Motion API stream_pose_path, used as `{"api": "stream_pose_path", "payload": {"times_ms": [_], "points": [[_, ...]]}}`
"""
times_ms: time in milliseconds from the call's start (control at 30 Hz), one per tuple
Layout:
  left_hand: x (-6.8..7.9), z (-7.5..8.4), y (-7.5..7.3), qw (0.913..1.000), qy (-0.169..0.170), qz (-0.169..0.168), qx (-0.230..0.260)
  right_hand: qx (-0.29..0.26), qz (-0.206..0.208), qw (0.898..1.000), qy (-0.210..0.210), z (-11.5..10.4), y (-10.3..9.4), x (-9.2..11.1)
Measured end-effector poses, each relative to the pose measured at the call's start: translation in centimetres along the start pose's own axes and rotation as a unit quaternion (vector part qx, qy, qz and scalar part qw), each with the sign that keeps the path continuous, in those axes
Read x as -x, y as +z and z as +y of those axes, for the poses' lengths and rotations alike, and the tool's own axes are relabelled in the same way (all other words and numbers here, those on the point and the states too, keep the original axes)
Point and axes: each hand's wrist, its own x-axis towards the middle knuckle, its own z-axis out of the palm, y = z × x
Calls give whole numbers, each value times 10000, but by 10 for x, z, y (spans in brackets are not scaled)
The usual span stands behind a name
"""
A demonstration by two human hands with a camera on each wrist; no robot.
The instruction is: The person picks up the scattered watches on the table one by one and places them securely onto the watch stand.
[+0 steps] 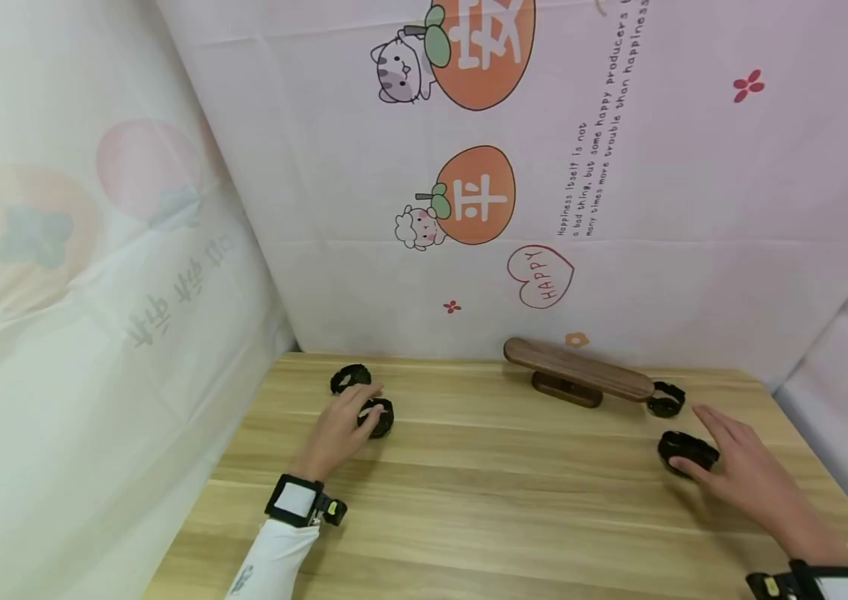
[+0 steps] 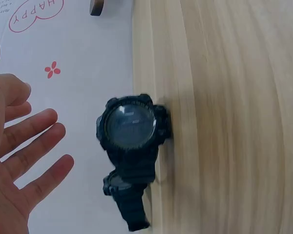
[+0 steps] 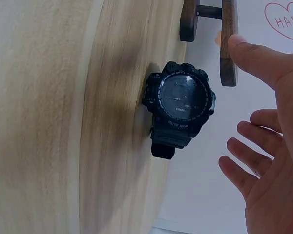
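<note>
My left hand (image 1: 334, 432) hovers by two black digital watches at the back left of the table. The nearer watch (image 2: 131, 124) stands on its strap with its round dial toward me; the other watch (image 2: 129, 202) is partly hidden behind it in the left wrist view. Over at the right, my right hand (image 1: 750, 467) is held beside another black watch (image 3: 183, 97), fingers spread and apart from it in the right wrist view. A further black watch (image 1: 666, 400) sits behind that one, by the end of a wooden stand. Neither hand holds anything.
The dark wooden T-shaped stand (image 1: 577, 367) rests at the table's back edge, right of centre. Light wood grain covers the table (image 1: 499, 492). White printed cloth (image 1: 364, 275) hangs behind, with more cloth at both sides.
</note>
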Motion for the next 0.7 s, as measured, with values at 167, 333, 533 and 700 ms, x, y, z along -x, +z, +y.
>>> {"api": "stream_pose_path", "payload": {"times_ms": [167, 333, 533, 700], "points": [[-6, 8, 8, 9992, 159, 338, 151, -62, 181, 9997, -116, 1, 5, -2], [-11, 13, 15, 9965, 197, 703, 402, -64, 408, 9986, -344, 0, 9, -6], [-18, 16, 26, 9912, 352, 1098, 655, -72, 395, 9988, -296, 0, 12, -11], [-24, 23, 37, 9895, 332, 1155, 804, -85, 244, 9995, -207, 0, 15, -11]]}}
